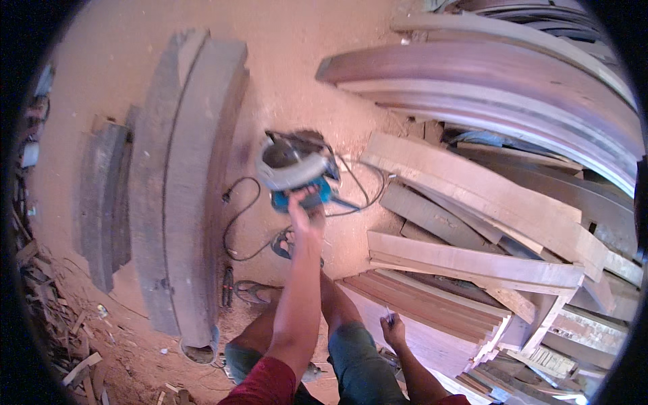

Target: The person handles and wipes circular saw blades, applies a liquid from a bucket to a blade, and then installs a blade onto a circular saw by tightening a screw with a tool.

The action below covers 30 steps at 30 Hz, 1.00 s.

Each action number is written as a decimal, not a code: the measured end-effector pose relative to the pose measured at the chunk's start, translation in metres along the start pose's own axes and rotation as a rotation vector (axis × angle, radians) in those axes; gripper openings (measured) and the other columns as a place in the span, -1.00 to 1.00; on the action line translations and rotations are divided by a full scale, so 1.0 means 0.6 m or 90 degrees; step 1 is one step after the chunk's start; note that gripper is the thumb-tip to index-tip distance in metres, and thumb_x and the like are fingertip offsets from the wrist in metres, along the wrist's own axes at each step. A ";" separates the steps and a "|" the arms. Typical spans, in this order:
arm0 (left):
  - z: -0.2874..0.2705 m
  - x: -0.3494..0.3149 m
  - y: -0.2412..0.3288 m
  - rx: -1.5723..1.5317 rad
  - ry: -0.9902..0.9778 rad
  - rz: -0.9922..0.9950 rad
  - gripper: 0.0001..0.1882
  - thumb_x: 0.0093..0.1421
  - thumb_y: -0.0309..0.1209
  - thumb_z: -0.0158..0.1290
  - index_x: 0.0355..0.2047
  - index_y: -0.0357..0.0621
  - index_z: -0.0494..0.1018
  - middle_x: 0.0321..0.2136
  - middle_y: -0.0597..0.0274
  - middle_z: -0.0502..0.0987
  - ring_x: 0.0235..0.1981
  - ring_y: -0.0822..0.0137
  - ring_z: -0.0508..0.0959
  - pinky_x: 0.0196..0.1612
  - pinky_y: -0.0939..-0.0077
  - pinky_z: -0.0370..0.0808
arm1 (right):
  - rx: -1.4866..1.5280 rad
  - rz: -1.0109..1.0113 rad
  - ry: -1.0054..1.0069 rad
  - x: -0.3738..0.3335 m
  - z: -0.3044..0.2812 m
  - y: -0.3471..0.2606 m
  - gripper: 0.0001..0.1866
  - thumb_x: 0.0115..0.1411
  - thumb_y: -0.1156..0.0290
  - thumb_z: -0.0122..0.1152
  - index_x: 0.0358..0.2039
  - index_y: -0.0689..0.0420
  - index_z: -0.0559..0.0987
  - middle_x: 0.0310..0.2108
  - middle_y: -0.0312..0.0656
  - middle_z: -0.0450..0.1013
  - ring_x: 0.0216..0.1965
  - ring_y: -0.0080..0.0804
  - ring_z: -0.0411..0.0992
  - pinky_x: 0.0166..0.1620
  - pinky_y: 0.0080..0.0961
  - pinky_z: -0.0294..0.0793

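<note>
My left hand (305,206) is wrapped round the handle of a teal circular saw (290,172) with a grey metal guard. The saw is ahead of my legs, over the floor, and looks smeared by motion; I cannot tell whether it touches the ground. Its black power cord (258,202) loops on both sides, with a plug end at the left. Low on the right, my right hand (393,329) is closed on a small, thin, dark object too small to name. It is over a stack of curved planks (432,304).
Long curved timbers (202,169) lie at left, with shorter ones (104,196) beyond. Curved boards (472,74) pile up far right, above crossed planks (459,175). A dark plier-like tool (227,287) lies near my feet. Wood scraps (74,337) cover the lower left.
</note>
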State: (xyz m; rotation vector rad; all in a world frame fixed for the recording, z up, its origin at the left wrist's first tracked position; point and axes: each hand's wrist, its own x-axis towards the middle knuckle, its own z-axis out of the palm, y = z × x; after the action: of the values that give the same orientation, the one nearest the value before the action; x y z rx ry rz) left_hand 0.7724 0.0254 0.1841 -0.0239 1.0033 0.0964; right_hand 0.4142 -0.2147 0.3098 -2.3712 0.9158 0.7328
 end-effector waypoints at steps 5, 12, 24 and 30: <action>0.065 -0.323 0.012 0.155 -0.051 -0.093 -0.88 -0.03 -0.55 0.02 -0.58 -0.08 0.29 -0.54 0.31 0.36 -0.45 0.31 0.40 -0.04 0.28 0.50 | 0.538 0.348 -0.076 -0.060 -0.138 -0.133 -0.46 0.24 -0.08 0.14 -0.08 0.15 0.35 -0.43 -0.18 0.49 -0.42 -0.26 0.53 -0.47 -0.47 0.42; 0.234 -0.811 0.184 0.231 -0.038 -0.090 -0.86 -0.07 -0.55 0.00 -0.47 -0.06 0.31 -0.53 0.33 0.33 -0.45 0.30 0.39 -0.10 0.27 0.44 | 1.015 0.305 -0.371 -0.090 -0.241 -0.411 -0.58 0.29 -0.05 0.02 -0.27 0.11 0.38 -0.34 -0.02 0.54 -0.41 -0.21 0.53 -0.37 -0.30 0.58; 0.261 -1.146 0.535 0.267 0.049 0.362 -0.82 0.17 -0.34 0.04 -0.52 -0.06 0.31 -0.64 0.34 0.32 -0.60 0.41 0.35 -0.39 0.40 0.41 | 0.932 0.024 -0.123 -0.030 -0.510 -0.518 -0.88 0.26 0.47 -0.12 -0.44 0.09 0.35 -0.66 -0.28 0.26 -0.76 -0.50 0.18 -0.73 -0.53 0.15; 0.194 -1.221 0.626 0.342 0.138 0.480 -0.70 0.23 -0.10 0.07 -0.44 -0.03 0.35 -0.61 0.36 0.37 -0.59 0.41 0.42 -0.47 0.47 0.43 | 0.454 -0.523 -0.199 -0.424 -0.619 -0.904 -0.88 0.33 0.40 0.04 -0.31 0.15 0.34 -0.46 -0.20 0.48 -0.65 -0.62 0.31 -0.62 -0.65 0.28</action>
State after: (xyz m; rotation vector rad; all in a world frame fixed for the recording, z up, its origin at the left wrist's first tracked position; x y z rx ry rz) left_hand 0.4444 0.3557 0.8733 0.8547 1.1845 0.5170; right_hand 0.7540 0.0296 0.8773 -1.6802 -0.0012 0.3322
